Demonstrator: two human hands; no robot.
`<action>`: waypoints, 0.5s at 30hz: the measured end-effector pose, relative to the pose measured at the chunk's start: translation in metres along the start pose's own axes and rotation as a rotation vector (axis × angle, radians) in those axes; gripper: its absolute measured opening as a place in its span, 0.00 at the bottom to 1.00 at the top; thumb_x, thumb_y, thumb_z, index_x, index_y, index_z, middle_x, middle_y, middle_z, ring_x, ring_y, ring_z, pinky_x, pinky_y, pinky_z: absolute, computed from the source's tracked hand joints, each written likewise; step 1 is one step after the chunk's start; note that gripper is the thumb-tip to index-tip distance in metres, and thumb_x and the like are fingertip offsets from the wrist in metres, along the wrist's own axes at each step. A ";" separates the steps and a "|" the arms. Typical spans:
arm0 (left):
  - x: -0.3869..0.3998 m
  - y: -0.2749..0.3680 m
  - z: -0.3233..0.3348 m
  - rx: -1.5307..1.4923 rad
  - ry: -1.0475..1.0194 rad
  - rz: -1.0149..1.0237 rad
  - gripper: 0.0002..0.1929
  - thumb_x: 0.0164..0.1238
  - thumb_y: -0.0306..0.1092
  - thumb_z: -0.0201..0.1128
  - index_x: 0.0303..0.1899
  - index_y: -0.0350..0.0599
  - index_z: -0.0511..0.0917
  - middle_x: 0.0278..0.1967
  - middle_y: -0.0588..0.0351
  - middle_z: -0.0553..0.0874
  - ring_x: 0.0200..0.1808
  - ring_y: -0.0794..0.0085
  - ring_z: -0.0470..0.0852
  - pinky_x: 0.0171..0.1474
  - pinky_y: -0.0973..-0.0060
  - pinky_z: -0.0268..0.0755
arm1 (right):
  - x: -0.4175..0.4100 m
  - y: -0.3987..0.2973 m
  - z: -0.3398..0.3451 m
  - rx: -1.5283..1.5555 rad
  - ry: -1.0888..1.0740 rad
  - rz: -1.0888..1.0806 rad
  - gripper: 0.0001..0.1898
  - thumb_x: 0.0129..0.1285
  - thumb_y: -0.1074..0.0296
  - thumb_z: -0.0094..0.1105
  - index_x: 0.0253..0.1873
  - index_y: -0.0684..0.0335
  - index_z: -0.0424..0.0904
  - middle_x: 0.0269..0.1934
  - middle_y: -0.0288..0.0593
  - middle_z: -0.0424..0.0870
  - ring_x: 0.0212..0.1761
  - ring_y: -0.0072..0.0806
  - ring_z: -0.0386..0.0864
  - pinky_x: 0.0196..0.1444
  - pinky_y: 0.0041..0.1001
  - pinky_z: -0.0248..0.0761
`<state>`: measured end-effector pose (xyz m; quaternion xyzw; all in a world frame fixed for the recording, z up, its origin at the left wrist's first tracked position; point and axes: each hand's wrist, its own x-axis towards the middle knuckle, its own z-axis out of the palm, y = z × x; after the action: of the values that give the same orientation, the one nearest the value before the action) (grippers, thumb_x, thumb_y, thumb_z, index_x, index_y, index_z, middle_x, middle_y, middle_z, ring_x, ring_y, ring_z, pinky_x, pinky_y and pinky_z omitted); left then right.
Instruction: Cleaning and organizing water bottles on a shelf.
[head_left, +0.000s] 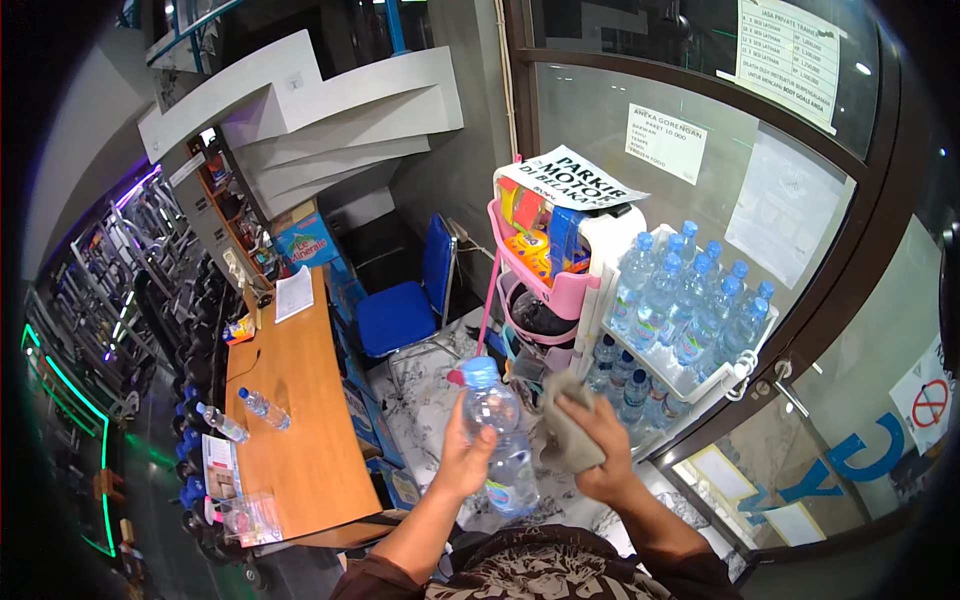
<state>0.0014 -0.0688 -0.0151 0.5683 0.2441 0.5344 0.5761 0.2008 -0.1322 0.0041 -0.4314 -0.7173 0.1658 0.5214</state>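
My left hand (466, 454) grips a clear plastic water bottle (511, 457) with a blue cap, tilted a little in front of my body. A short way to its right, my right hand (604, 448) holds a crumpled grey-beige cloth (562, 427). Cloth and bottle are apart. Beyond my right hand stands a white shelf rack (660, 367) with several similar water bottles (694, 300) on its upper tier. More bottles (634, 396) fill the tier below.
On the left, a wooden desk (315, 450) carries two bottles (262, 409), papers (293, 294) and a clear acrylic holder (253, 519). A blue chair (397, 319) stands behind it. Beside the rack is a pink-and-white storage unit (551, 289). A glass door with a metal handle (790, 397) is at right.
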 end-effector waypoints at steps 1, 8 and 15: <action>0.001 0.000 0.006 -0.002 0.004 -0.005 0.36 0.69 0.59 0.64 0.64 0.38 0.65 0.46 0.58 0.79 0.47 0.77 0.78 0.52 0.76 0.71 | 0.017 -0.010 -0.002 -0.009 0.076 -0.022 0.35 0.44 0.72 0.67 0.65 0.61 0.77 0.59 0.50 0.76 0.55 0.50 0.70 0.61 0.41 0.64; 0.017 0.004 0.006 -0.013 0.140 0.077 0.32 0.71 0.56 0.62 0.64 0.39 0.67 0.49 0.55 0.82 0.47 0.73 0.82 0.52 0.74 0.75 | 0.018 -0.015 0.024 -0.185 -0.055 -0.216 0.33 0.46 0.69 0.68 0.63 0.56 0.79 0.64 0.50 0.75 0.60 0.46 0.69 0.62 0.41 0.57; 0.034 0.006 -0.029 -0.353 0.193 -0.070 0.37 0.71 0.72 0.46 0.50 0.39 0.75 0.41 0.50 0.82 0.43 0.64 0.82 0.48 0.66 0.75 | -0.059 0.042 0.036 -0.089 -0.174 -0.313 0.32 0.57 0.35 0.61 0.55 0.57 0.84 0.65 0.52 0.76 0.61 0.46 0.72 0.62 0.44 0.59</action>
<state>-0.0156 -0.0285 -0.0054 0.3960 0.2203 0.6005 0.6589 0.1920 -0.1470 -0.0752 -0.3211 -0.8248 0.0872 0.4572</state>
